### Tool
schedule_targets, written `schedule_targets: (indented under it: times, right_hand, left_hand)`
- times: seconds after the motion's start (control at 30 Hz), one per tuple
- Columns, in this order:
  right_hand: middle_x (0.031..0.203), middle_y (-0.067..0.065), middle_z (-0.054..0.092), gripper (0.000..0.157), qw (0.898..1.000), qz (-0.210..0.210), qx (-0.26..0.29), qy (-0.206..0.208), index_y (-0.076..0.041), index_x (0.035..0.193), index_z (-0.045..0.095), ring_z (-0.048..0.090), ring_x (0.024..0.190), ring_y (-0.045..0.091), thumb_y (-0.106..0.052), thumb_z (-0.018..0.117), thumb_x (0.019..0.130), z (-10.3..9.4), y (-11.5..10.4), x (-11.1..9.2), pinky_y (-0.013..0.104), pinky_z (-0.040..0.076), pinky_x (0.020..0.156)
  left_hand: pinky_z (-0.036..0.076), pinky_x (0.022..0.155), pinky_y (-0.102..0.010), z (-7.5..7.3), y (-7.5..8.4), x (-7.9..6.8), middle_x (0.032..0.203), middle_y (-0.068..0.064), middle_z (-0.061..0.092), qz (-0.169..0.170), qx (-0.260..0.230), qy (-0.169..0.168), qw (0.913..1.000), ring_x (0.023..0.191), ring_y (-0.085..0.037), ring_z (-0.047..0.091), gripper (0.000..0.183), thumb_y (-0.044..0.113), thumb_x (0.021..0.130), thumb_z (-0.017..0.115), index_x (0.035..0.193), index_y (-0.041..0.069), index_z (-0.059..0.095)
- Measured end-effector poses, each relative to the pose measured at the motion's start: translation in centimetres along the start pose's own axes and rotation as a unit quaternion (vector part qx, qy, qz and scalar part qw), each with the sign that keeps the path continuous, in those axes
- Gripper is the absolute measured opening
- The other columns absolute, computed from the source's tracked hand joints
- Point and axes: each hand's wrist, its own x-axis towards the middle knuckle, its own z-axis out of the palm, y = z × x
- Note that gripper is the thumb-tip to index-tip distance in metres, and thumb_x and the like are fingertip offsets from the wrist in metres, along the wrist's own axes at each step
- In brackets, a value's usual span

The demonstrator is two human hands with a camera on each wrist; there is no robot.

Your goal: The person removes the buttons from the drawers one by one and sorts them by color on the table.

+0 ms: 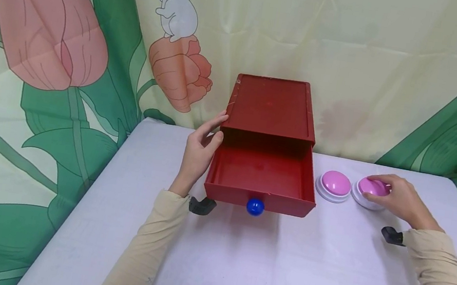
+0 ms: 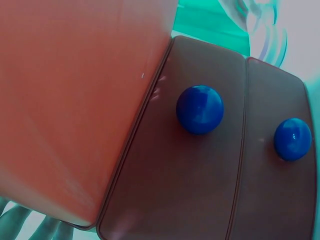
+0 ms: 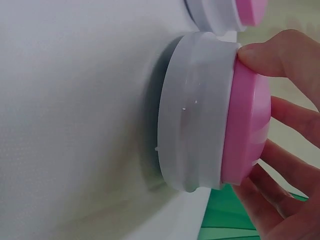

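Note:
Palm toward the left side of a red drawer box (image 1: 269, 107), my left hand (image 1: 199, 153) rests its fingers and thumb against it, none curled round it. The top drawer (image 1: 258, 201) is pulled out, its inside showing bare red, with a blue knob (image 1: 255, 207) on its front. My right hand (image 1: 401, 200) holds a pink push button (image 1: 374, 187) by its dome, thumb on one side and fingers on the other. In the right wrist view the white base (image 3: 192, 115) of that button faces the table; whether it touches is unclear. A second pink push button (image 1: 335, 183) stands just left of it.
The left wrist view shows two more drawer fronts (image 2: 150, 175), both closed, with blue knobs (image 2: 200, 110). A white-covered table (image 1: 279, 278) bears everything. Behind it hangs a curtain (image 1: 295, 24) printed with tulips, a rabbit and a carrot.

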Motion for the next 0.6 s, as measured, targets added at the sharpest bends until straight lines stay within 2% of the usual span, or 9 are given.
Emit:
schedule_targets:
  times: [0.33,0.6]
  right_hand:
    - [0.121,0.03,0.059,0.062,0.999,0.027,0.004,-0.025,0.004,0.128,0.061,0.054,0.106,0.044,-0.035,0.08,0.084,0.35,0.28,0.03,0.032,0.048,0.072]
    - [0.125,0.031,0.056,0.064,0.999,0.032,0.004,-0.023,0.005,0.129,0.06,0.052,0.108,0.045,-0.038,0.079,0.085,0.57,0.16,-0.09,0.038,0.049,0.075]
  left_hand:
    - [0.044,0.109,-0.046,0.01,0.33,-0.12,0.151,-0.018,0.045,-0.005,-0.006,-0.001,1.0,0.139,-0.028,0.046,0.042,0.0,0.098,0.052,0.14,-0.007,0.051]
    - [0.045,0.109,-0.045,0.04,0.51,-0.18,0.151,-0.019,0.045,-0.007,-0.004,0.0,1.0,0.139,-0.029,0.045,0.043,-0.002,0.098,0.052,0.14,-0.008,0.05]
